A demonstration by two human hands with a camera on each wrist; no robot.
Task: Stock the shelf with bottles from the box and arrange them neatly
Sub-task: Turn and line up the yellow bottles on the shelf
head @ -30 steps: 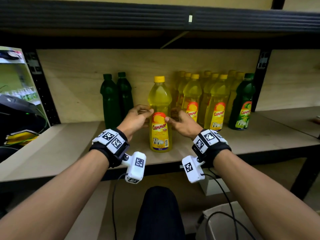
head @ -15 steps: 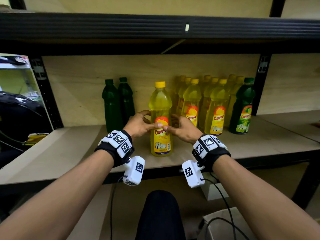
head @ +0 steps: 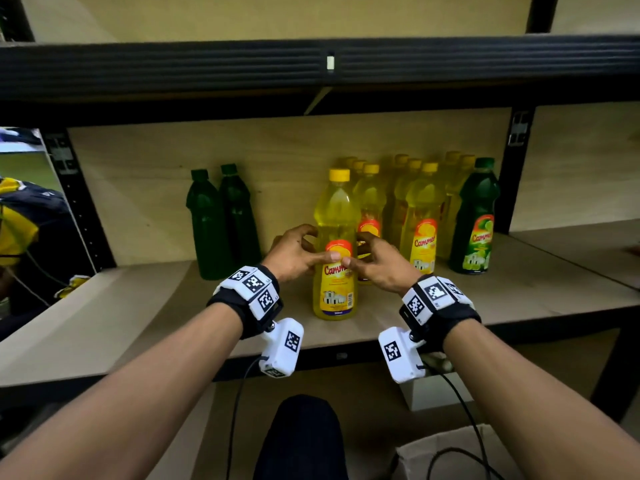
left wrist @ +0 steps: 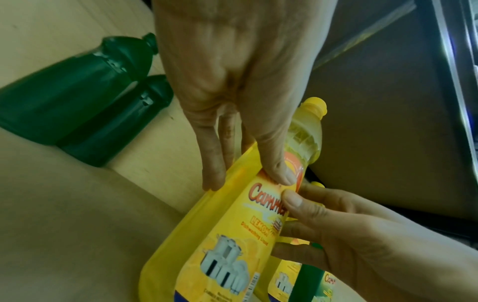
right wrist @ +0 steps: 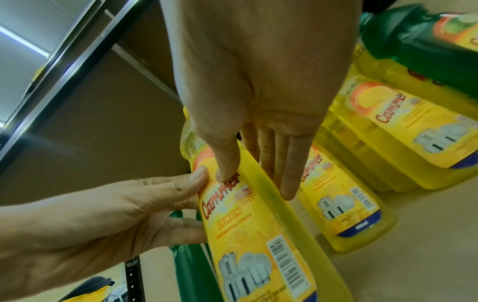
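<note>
Gripping a tall clear plastic bottle of yellow lemon dishwashing liquid (head: 335,244) from both sides, a person is holding it upright near the front edge of a pale wooden shelf (head: 145,317) in a black metal rack. The left hand (head: 294,252) is curling its fingers round the bottle's left flank while its thumb is pressing on the orange top of the label; the right hand (head: 379,261) is mirroring that grip on the other side, and the two thumb tips are almost touching on the front of the label. In the left wrist view the left hand (left wrist: 232,85) is showing its fingers lying along the bottle (left wrist: 232,235), the thumb bearing on the label; in the right wrist view the right hand (right wrist: 258,81) is wrapping the same bottle (right wrist: 258,235), with the fingers behind it and the thumb in front. Just behind and to the right, a cluster of matching yellow bottles (head: 420,220) is standing in short rows, closed off at the right end by a dark green bottle with a lime label (head: 477,220). To the left, set apart by a gap, two plain dark green bottles (head: 221,220) are standing side by side against the back panel. Below the shelf, an open cardboard box (head: 446,452) is sitting on the floor.
</note>
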